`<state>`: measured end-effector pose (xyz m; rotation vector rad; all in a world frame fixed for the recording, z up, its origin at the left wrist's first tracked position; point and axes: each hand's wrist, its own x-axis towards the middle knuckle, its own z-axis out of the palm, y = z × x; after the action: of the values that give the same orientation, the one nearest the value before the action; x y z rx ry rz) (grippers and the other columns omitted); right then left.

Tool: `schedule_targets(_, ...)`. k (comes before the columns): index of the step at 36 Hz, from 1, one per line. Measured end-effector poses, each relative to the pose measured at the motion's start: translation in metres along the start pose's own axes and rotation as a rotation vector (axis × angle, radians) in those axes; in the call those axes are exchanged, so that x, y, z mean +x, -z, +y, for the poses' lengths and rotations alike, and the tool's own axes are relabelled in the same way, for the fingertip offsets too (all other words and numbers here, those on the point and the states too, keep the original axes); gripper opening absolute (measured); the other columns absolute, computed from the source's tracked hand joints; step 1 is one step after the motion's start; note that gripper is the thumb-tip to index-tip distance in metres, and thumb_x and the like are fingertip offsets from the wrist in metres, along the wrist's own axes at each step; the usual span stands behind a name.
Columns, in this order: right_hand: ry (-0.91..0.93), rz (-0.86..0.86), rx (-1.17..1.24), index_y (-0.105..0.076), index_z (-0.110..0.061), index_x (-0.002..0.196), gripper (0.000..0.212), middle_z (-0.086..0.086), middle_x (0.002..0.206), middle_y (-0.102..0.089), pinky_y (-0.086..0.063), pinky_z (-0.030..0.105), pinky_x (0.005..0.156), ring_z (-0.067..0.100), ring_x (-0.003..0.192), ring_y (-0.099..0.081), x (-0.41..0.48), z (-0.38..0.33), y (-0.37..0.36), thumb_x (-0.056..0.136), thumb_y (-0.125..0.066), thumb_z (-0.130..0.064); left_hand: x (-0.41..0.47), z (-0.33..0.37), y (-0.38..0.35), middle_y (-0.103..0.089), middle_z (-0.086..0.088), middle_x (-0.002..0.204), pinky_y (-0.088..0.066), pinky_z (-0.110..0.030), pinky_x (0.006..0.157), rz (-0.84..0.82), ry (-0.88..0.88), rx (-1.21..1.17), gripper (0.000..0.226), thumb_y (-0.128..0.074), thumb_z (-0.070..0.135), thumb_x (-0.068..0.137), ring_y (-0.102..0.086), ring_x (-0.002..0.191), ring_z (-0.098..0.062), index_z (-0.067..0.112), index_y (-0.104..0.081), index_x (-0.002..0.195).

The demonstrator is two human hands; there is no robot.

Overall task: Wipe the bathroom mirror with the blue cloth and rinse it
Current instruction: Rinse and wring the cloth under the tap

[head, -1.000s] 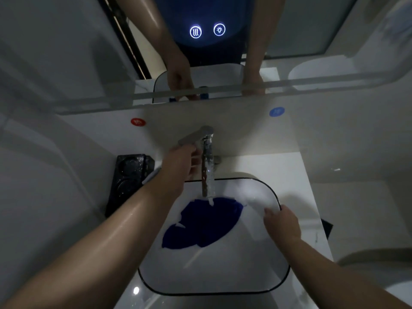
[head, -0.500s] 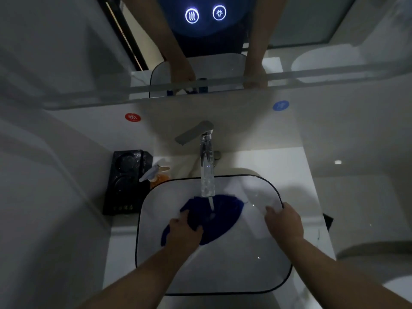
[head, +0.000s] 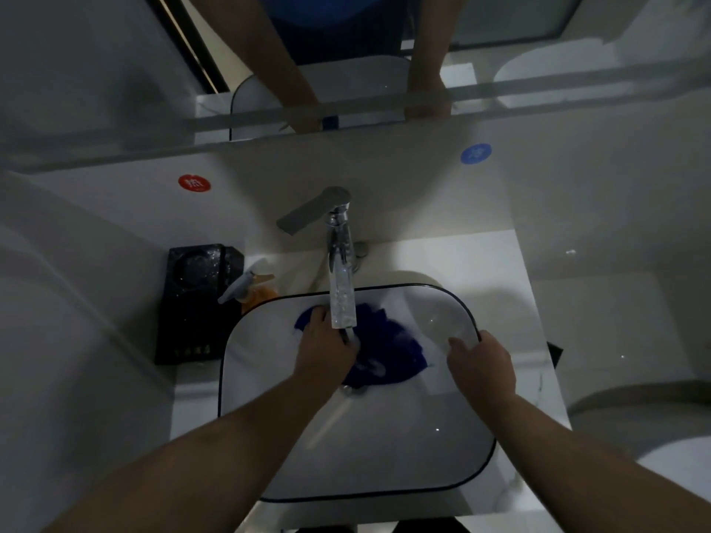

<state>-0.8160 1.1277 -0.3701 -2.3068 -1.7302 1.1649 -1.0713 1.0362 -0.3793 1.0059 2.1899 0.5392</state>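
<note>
**Rinse under way: cloth in the basin, tap running**

You are on the rinse step. Your left grip (head: 327,352) is down in the basin (head: 384,448), lying on the blue cloth (head: 388,352). The cloth is bunched beneath it and spreads out to its right, towards your other hand. The tap (head: 340,263) stands just beyond the left grip, and its stream lands right at those fingers.

The back of the hand and the spout cover the fingers, so you cannot tell whether the left grip is pinching the cloth or only pressing it flat. Your right grip (head: 481,365) is clamped on the basin's rim, with the thumb inside the bowl and the knuckles over the edge, steadying you.

The next move probably calls for a real hold on the cloth. Gather it in the left grip, work it under the stream, then bring the right grip off the rim to wring it with both hands. The tap lever, above and left of the left grip, will need closing afterwards.

The lighting is dim. The mirror (head: 115,71) beyond both grips shows only reflected forearms, so whether it is wiped clean is not readable. The drain is half hidden under the cloth's near edge. A spray bottle (head: 250,288) left of the left grip is partly cut off by the basin rim.
</note>
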Motion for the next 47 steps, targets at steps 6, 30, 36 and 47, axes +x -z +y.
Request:
schedule_targets(6, 0.0, -0.008, 0.001, -0.063, -0.015, 0.105, 0.029, 0.001, 0.09, -0.065, -0.053, 0.04, 0.078, 0.027, 0.085, -0.064, -0.001, -0.002, 0.002, 0.1, -0.065, -0.043, -0.005, -0.001, -0.03, -0.047, -0.006, 0.141, -0.052, -0.04, 0.096, -0.076, 0.015, 0.381, 0.109, -0.041, 0.088, 0.072, -0.053, 0.119, -0.03, 0.021, -0.032, 0.157)
schedule_targets(30, -0.005, 0.009, 0.039, -0.066, -0.008, 0.112, 0.034, 0.008, 0.097, -0.065, -0.056, 0.044, 0.085, 0.04, 0.098, -0.068, -0.005, -0.007, 0.003, 0.099, -0.068, -0.04, -0.062, -0.014, -0.034, -0.041, -0.018, 0.159, -0.051, -0.057, 0.099, 0.103, 0.156, 0.524, 0.088, -0.058, 0.064, 0.089, -0.052, 0.125, -0.047, 0.018, -0.033, 0.161)
schedule_targets(36, 0.007, 0.018, 0.024, -0.062, -0.009, 0.113, 0.031, 0.007, 0.097, -0.065, -0.049, 0.038, 0.077, 0.031, 0.086, -0.06, -0.007, -0.007, 0.004, 0.101, -0.068, -0.036, -0.037, 0.003, -0.029, -0.027, -0.018, 0.158, -0.054, -0.055, 0.098, -0.048, 0.244, 0.564, 0.11, -0.064, 0.079, 0.082, -0.039, 0.134, -0.047, 0.025, -0.008, 0.159)
schedule_targets(47, 0.587, 0.456, -0.047, -0.075, -0.016, 0.099, 0.032, 0.007, 0.11, -0.07, -0.048, 0.048, 0.098, 0.037, 0.107, -0.064, -0.028, -0.02, -0.02, 0.072, -0.059, -0.01, 0.002, -0.022, -0.008, -0.047, -0.019, 0.142, -0.054, -0.04, 0.093, -0.239, 0.104, 0.515, 0.066, -0.058, 0.037, 0.103, -0.065, 0.113, -0.034, 0.005, -0.031, 0.154)
